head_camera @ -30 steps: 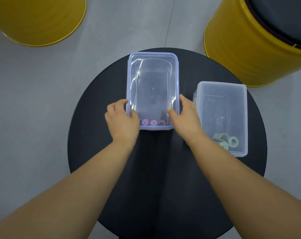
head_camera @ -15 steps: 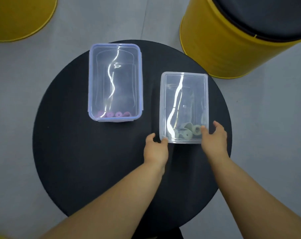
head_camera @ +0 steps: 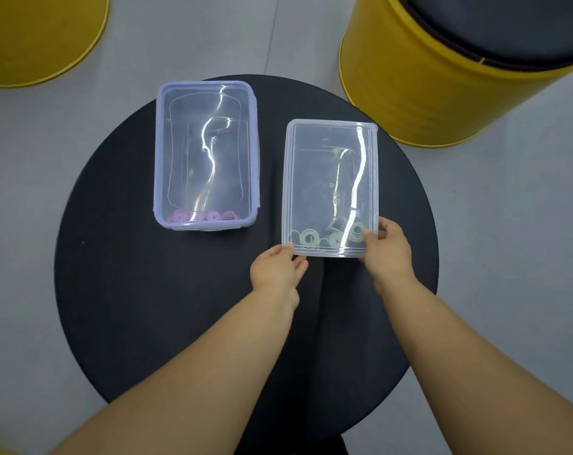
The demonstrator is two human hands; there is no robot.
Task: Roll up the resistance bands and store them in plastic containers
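We have the clear box [head_camera: 286,178] on the right of the table [head_camera: 147,307], with the green rolls [head_camera: 308,238] lying against its near wall under the lid [head_camera: 314,165]. Our left hand [head_camera: 276,269] pinches the lid's near-left corner and our right hand [head_camera: 388,254] the near-right, thumbs on top. To seat it well, we press both corners down evenly, then work along the long edges to the far end, checking that no roll is caught under the rim. The blue box [head_camera: 158,152] with the pink rolls [head_camera: 180,216] looks already closed.
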